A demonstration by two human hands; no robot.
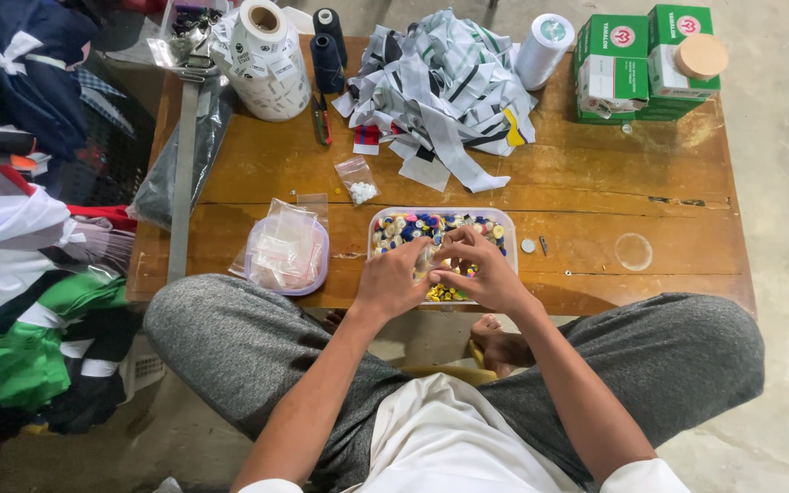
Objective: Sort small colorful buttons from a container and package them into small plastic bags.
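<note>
Fingers: left hand and right hand pinched narrow together on something small, likely a little clear bag; exact hold hard to tell.
Buttons: small, hard, light, slippery; best pinched by edges.
Place: over the button tub, near table edge.

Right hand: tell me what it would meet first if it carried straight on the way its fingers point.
The right hand points left, toward the left hand, so it would probably meet those fingertips first, just above the clear tub of coloured buttons. Whether the two hands already touch is hard to tell.
</note>
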